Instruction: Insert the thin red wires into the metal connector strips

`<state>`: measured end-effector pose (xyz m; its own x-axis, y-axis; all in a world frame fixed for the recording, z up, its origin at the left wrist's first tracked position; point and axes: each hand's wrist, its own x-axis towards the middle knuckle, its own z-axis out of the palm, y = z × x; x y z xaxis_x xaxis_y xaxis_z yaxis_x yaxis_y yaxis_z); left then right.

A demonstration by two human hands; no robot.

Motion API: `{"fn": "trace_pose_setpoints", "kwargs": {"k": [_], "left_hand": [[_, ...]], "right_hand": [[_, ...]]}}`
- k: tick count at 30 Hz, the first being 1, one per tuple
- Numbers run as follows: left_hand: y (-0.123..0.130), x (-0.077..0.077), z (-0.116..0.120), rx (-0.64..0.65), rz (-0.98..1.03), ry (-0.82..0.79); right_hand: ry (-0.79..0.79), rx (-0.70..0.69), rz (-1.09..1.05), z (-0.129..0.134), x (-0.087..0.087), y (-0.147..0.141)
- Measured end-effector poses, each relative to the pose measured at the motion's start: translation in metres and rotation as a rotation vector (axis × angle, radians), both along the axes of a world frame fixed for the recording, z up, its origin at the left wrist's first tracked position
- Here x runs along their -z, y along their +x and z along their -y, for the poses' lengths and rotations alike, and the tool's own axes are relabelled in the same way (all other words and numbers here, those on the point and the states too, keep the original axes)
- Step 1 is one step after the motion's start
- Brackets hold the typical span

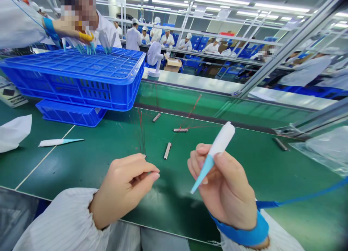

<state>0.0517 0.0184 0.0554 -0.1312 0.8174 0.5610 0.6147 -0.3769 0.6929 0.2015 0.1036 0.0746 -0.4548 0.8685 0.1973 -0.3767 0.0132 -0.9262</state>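
Note:
My right hand (pixel 225 185) holds a thermometer casing (pixel 214 153), white at its wide end and light blue along its tapered tip, tilted with the tip down and left. A blue wrist strap (pixel 244 231) circles that wrist. My left hand (pixel 126 189) is over the green table, thumb and forefinger pinched; whatever they grip, if anything, is too small to make out. Beyond it lie small slim modules, one (pixel 168 151) bare-looking and another (pixel 180 130) with thin red wires. More fine wires (pixel 141 131) rise just behind my left hand.
At the left a large blue crate (pixel 108 91) sits on a smaller blue bin (pixel 70 113). A co-worker's hand (pixel 73 30) reaches over casings standing on it. Another thermometer casing (pixel 59 142) lies at left. A dark module (pixel 281 144) and plastic bag (pixel 323 149) are right.

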Motion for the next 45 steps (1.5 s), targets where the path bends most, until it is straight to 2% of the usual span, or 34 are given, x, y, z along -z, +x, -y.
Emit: {"fn": "trace_pose_setpoints", "kwargs": {"k": [6, 15, 24, 36, 45], "left_hand": [[0.005, -0.007, 0.003, 0.049, -0.039, 0.019], [0.007, -0.013, 0.001, 0.138, -0.183, -0.052], [0.010, -0.012, 0.002, 0.174, -0.192, -0.097], [0.010, -0.011, 0.002, 0.192, -0.233, -0.134], [0.008, -0.011, 0.000, 0.185, -0.240, -0.117]], "right_hand": [[0.022, -0.005, 0.013, 0.006, -0.006, 0.000], [0.105, 0.108, -0.001, 0.004, -0.018, -0.001], [0.062, 0.137, 0.027, 0.003, -0.015, -0.002], [0.058, 0.107, 0.020, 0.003, -0.014, -0.001], [0.076, 0.119, 0.039, 0.003, -0.014, -0.001]]}}
